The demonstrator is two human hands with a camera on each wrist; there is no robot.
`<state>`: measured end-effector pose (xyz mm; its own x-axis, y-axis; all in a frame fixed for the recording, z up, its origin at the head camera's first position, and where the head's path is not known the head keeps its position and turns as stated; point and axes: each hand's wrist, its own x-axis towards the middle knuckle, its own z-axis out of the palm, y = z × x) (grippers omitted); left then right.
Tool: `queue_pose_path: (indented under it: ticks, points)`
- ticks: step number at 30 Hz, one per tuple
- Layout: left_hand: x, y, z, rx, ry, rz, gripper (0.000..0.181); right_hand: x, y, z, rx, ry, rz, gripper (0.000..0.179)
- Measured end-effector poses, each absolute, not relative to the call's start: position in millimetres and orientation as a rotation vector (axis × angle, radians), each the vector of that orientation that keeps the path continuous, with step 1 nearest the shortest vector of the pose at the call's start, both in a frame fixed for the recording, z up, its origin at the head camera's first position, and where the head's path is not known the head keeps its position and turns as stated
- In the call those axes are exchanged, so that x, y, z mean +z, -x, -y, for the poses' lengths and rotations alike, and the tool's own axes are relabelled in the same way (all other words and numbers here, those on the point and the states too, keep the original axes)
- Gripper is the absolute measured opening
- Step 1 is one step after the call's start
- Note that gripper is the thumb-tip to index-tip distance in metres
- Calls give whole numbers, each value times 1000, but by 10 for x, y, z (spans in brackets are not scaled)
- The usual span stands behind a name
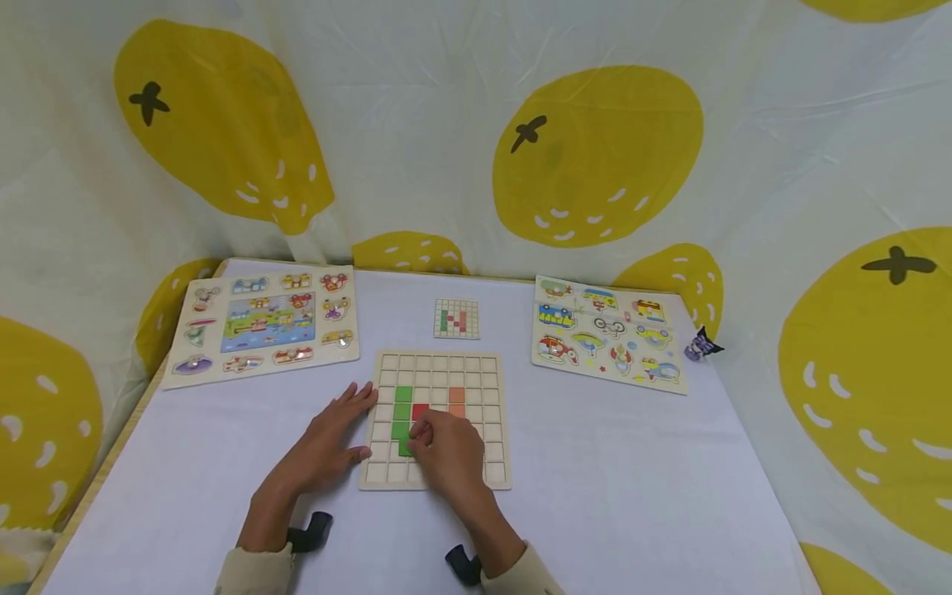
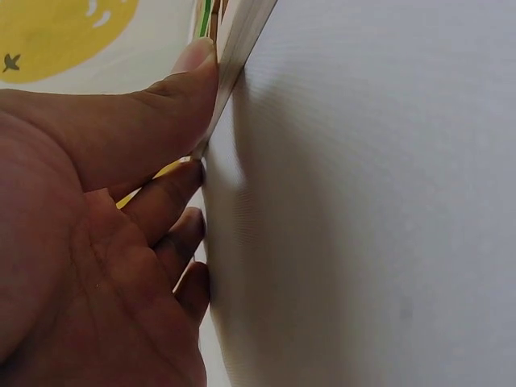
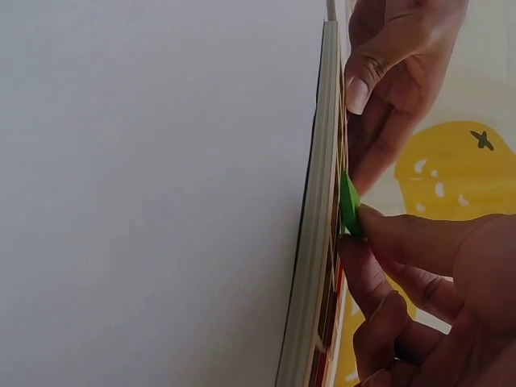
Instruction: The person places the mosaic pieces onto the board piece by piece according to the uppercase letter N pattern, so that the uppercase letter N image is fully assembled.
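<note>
A wooden grid board (image 1: 381,473) lies on the white-covered table, with green tiles (image 1: 402,411) in a column, a red tile (image 1: 421,411) beside them and orange tiles (image 1: 457,396) farther right. My right hand (image 1: 450,450) pinches a green tile (image 3: 349,203) between thumb and fingers, tilted at the board's surface, low in the green column. My left hand (image 1: 327,442) rests at the board's left edge, fingers spread, fingertips and thumb touching the rim. In the left wrist view its thumb (image 2: 181,97) lies along the board's side. Part of the grid is hidden under my right hand.
A small pattern card (image 1: 457,319) with coloured squares lies behind the board. Picture puzzle boards lie at the back left (image 1: 269,325) and the back right (image 1: 608,334). A small purple figure (image 1: 701,345) stands at the table's right edge. A lemon-print curtain hangs behind.
</note>
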<state>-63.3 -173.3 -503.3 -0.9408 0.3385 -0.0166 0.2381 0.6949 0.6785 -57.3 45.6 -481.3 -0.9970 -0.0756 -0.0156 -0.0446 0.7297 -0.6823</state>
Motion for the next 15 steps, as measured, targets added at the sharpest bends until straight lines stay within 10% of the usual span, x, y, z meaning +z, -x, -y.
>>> queue_pose_path:
  ticks: [15]
  points:
    - [-5037,647,1726,1089,-455,-2742,93,-4803,617,-336,-945,140,-2921,17]
